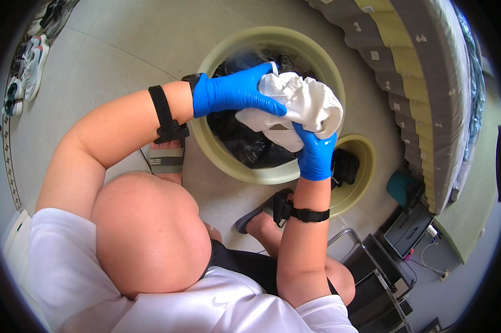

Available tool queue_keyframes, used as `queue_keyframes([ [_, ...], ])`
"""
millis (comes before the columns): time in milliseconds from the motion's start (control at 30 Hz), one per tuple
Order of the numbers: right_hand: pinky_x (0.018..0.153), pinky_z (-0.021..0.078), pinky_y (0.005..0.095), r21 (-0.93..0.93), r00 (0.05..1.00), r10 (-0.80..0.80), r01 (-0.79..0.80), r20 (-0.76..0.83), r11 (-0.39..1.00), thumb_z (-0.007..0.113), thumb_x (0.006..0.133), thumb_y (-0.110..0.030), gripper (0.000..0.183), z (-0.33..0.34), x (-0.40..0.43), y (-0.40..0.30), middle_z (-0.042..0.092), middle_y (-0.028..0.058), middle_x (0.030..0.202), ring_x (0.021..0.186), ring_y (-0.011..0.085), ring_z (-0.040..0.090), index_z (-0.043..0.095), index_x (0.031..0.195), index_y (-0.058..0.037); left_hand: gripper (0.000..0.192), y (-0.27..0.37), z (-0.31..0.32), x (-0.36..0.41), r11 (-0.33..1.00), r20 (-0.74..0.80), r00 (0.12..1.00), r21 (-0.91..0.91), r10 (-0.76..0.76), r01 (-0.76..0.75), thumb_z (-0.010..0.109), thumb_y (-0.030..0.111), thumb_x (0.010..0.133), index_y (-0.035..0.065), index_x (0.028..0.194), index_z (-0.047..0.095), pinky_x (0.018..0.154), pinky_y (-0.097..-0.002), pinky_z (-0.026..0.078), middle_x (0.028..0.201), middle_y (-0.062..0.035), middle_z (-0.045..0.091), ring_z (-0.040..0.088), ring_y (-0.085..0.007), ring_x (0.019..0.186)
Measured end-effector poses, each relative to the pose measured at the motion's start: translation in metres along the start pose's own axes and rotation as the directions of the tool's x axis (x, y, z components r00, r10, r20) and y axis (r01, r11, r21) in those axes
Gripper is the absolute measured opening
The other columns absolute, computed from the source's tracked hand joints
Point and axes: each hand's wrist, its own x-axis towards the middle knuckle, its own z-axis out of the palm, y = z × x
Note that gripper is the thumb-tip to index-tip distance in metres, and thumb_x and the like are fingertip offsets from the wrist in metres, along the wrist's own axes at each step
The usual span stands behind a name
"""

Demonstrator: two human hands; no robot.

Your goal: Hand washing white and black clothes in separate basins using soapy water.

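Both my hands wear blue rubber gloves and grip a bunched white cloth (313, 100), which looks like a garment. My left hand (238, 91) has it from the left, thumb and fingers spread around the gathered fabric. From below, my right hand (317, 152) clutches the lower right folds. Beneath the cloth stands a large pale green plastic basin (217, 164). Dark wet fabric (250, 147) lies in water inside it, partly hidden by my hands and the white cloth.
A smaller green basin (365, 183) holding black cloth (346, 166) sits beside the large one. Shoes (36, 70) line the left wall. A bed with a patterned skirt (400, 83) rises at right, near a teal bin (400, 187). A metal-framed chair (379, 279) stands lower right.
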Motion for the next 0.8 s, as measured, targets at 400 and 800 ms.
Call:
queue_keyframes([
  [400, 0.115, 0.0402, 0.0469, 0.536, 0.976, 0.218, -0.174, -0.019, 0.826, 0.047, 0.107, -0.047, 0.064, 0.033, -0.001, 0.001, 0.047, 0.0146, 0.153, 0.138, 0.0317, 0.050, 0.036, 0.155, -0.0066, 0.068, 0.000, 0.008, -0.002, 0.971, 0.094, 0.993, -0.220, -0.069, 0.088, 0.086, 0.008, 0.073, 0.0020, 0.134, 0.059, 0.103, -0.0362, 0.050, 0.122, -0.0082, 0.068, 0.062, -0.0180, 0.113],
  [800, 0.107, 0.0484, 0.0440, 0.450, 0.916, 0.320, -0.187, -0.241, 0.873, 0.067, 0.100, -0.023, 0.054, 0.003, 0.011, 0.033, 0.062, 0.0155, 0.136, 0.122, 0.0302, 0.062, 0.049, 0.145, 0.0005, 0.065, -0.006, -0.007, -0.016, 0.994, -0.016, 0.998, 0.093, -0.053, 0.054, 0.082, 0.027, 0.087, -0.0002, 0.139, 0.053, 0.102, -0.0337, 0.048, 0.126, -0.0104, 0.066, 0.060, -0.0172, 0.115],
])
